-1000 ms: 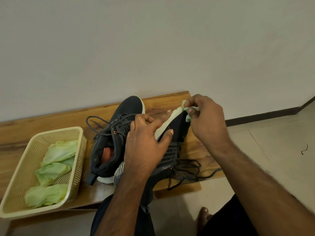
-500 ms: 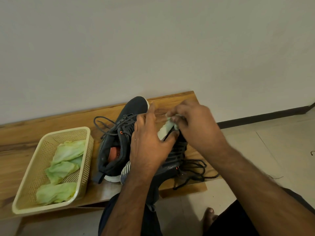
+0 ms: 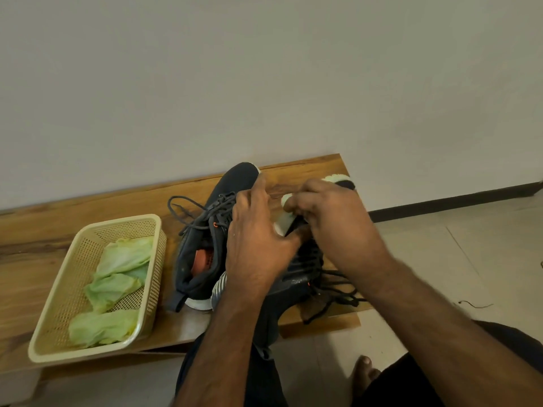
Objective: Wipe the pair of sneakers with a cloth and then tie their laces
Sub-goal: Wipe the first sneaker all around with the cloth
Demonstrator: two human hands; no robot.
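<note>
Right hand: grip clamped on a pale green cloth, pressed to the white sole edge of the tilted dark sneaker. Left hand: grip wrapped over that sneaker, steadying it. Second sneaker stands just left of the tilted sneaker on the wooden bench, laces loose. Left of it, a cream basket holds more green cloths.

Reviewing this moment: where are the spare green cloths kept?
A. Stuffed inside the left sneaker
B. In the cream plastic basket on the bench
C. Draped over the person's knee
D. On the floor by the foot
B: three crumpled green cloths lie inside the cream basket, which sits on the wooden bench to the left of the sneakers.
</note>
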